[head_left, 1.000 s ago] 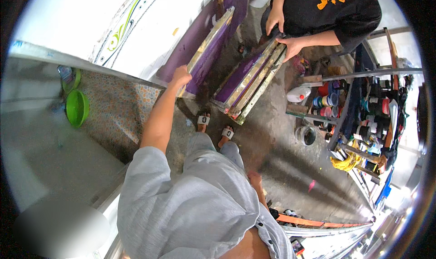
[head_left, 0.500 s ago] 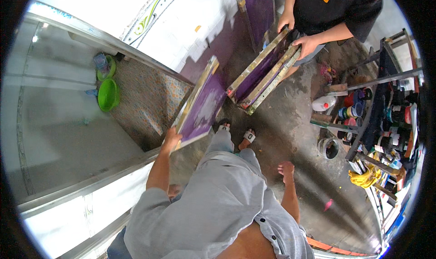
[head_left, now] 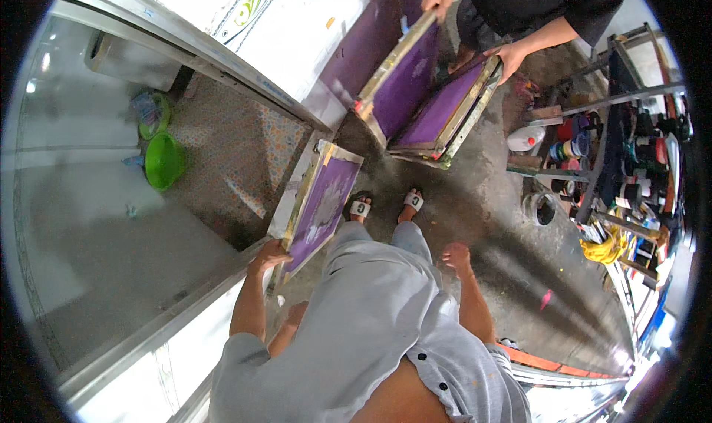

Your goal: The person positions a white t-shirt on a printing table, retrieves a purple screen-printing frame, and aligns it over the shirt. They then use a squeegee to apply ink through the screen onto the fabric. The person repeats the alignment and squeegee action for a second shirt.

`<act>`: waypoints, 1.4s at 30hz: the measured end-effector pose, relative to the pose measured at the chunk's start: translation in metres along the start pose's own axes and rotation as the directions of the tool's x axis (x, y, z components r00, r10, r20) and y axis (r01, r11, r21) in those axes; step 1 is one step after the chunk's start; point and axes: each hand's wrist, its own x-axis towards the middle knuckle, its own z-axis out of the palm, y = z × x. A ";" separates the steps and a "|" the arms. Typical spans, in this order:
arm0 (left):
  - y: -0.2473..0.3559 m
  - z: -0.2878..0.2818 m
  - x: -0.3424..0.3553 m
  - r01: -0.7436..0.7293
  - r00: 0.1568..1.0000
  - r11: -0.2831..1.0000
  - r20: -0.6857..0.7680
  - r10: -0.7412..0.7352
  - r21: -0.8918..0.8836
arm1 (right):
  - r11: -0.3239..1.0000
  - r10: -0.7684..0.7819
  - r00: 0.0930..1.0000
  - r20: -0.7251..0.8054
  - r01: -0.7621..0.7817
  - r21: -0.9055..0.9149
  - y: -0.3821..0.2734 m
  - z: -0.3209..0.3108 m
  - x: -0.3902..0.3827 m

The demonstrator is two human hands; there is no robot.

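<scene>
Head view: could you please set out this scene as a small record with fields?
Left hand: grips a purple frame near its lower end
Right hand: seems empty, over the floor
Co-worker: one hand on a second frame, the other on further frames
Picture left: green basin
Picture right: white jug, bucket, yellow cloth

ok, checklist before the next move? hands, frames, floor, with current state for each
1. Left hand on the near purple frame: ok, gripping its near end.
2. Right hand free: ok, nothing visible in it.
3. Co-worker has hold of the other frames: ok, one hand on the single frame, one on the stacked frames.
4. Near frame apart from those: ok, a gap shows.
5. Floor free of loose bits: not ok, pink scrap off to the right.
6. Near frame's underside clear of the floor: cannot tell.
</scene>
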 end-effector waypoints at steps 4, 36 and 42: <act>0.009 0.014 0.053 -0.290 0.931 0.934 -0.286 0.225 -0.209 | 0.991 0.009 0.998 -0.058 -0.017 -0.130 0.018 0.059 -0.021; 0.296 0.132 -0.020 -0.892 0.440 0.405 0.594 0.673 0.202 | 0.315 0.111 0.993 0.047 -0.080 0.946 -0.013 -0.009 -0.079; 0.375 0.200 -0.049 -0.898 0.430 0.348 0.707 0.562 0.270 | 0.258 0.035 0.996 0.081 -0.088 0.962 0.011 -0.118 -0.129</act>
